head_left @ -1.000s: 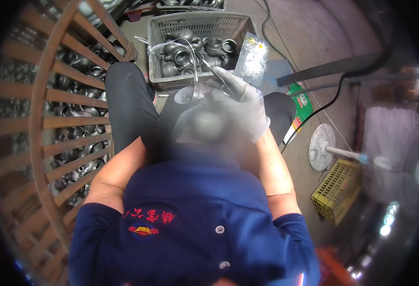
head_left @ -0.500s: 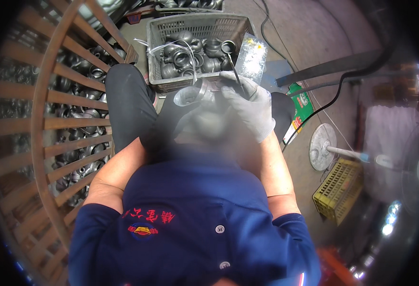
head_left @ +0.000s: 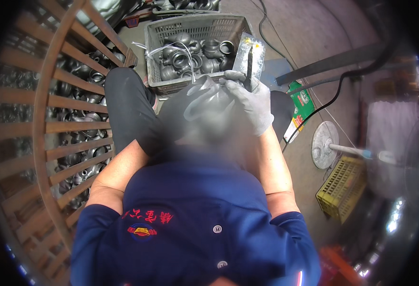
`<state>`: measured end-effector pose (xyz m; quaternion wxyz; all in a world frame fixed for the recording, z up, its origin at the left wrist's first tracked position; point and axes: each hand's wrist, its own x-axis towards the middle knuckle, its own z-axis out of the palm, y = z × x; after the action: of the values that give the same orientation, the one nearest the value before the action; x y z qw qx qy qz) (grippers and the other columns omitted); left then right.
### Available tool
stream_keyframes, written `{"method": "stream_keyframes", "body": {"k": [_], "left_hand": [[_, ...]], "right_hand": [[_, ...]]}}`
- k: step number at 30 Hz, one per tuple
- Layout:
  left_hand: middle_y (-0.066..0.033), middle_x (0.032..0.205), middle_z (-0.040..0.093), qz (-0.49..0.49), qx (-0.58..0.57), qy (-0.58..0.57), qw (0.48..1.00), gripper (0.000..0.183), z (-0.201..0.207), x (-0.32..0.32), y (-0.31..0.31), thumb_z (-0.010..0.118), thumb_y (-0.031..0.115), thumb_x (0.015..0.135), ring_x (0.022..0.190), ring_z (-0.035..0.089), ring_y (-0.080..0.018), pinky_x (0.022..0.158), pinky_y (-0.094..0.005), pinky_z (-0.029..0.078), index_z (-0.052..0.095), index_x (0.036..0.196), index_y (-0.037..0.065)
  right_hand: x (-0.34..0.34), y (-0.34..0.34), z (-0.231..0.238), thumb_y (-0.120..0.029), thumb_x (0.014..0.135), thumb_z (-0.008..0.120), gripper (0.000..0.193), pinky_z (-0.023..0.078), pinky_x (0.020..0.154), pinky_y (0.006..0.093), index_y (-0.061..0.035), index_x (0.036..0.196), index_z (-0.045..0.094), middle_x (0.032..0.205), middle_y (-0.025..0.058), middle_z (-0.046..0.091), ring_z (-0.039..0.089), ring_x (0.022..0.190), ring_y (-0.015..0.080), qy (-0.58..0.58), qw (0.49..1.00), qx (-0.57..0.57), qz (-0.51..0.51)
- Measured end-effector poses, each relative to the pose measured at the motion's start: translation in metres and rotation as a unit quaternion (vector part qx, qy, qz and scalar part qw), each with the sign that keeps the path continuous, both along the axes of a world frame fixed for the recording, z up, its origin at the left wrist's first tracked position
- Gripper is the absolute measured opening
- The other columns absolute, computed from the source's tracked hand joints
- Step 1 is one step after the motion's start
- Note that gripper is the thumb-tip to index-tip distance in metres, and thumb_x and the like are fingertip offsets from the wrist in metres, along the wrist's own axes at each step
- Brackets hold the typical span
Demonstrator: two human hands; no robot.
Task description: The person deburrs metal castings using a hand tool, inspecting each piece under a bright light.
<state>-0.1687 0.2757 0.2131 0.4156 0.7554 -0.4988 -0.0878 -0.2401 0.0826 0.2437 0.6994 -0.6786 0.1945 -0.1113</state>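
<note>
My right hand [head_left: 256, 106], in a pale grey glove, is closed around a slim dark bar-like tool [head_left: 249, 69] that stands nearly upright; its exact kind does not show. Beside those fingers, between my knees, is a smooth grey rounded metal casting [head_left: 209, 102], partly lost in a blur. My left forearm [head_left: 121, 164] reaches toward the casting, but the blur and the casting hide the left hand and its fingers. Just beyond my hands stands a grey plastic crate [head_left: 197, 23] holding several curved metal castings [head_left: 180, 59] with round openings.
A whitish flat plate [head_left: 243, 57] leans at the crate's right side. A slatted rusty rack [head_left: 40, 109] with many castings behind it stands at left. On the right lie a black cable [head_left: 336, 90], a green box [head_left: 301, 100], a round disc on a rod [head_left: 321, 145] and a yellow crate [head_left: 340, 188].
The tool in my right hand has swung from leaning left over the crate to nearly upright before the plate. The casting between my hands has turned, and its round opening no longer shows.
</note>
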Motion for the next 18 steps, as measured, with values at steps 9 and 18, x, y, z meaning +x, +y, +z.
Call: {"method": "stream_keyframes", "body": {"k": [9,18], "left_hand": [[-0.013,0.127,0.057,0.121,-0.204,0.362,0.901,0.024,-0.016,0.014,0.037,0.061,0.015,0.093,0.108,0.058,-0.0204,0.095,-0.0307,0.044,0.065,0.11,-0.001],[-0.0149,0.116,0.061,0.001,-0.304,0.674,0.673,0.041,-0.042,0.004,0.015,0.046,0.027,0.102,0.093,0.065,-0.0228,0.083,-0.036,0.057,0.045,0.132,-0.002]], "right_hand": [[-0.005,-0.016,0.015,-0.016,0.09,0.06,0.022,0.032,0.052,0.018,-0.0013,0.105,0.066,0.08,-0.0036,0.061,0.042,0.058,0.0007,0.025,0.998,0.047,-0.026],[0.004,-0.015,0.002,-0.011,0.093,0.056,0.027,0.026,0.041,0.0138,0.0022,0.116,0.058,0.074,-0.0045,0.057,0.036,0.049,-0.0018,-0.021,0.969,0.246,0.011]]}}
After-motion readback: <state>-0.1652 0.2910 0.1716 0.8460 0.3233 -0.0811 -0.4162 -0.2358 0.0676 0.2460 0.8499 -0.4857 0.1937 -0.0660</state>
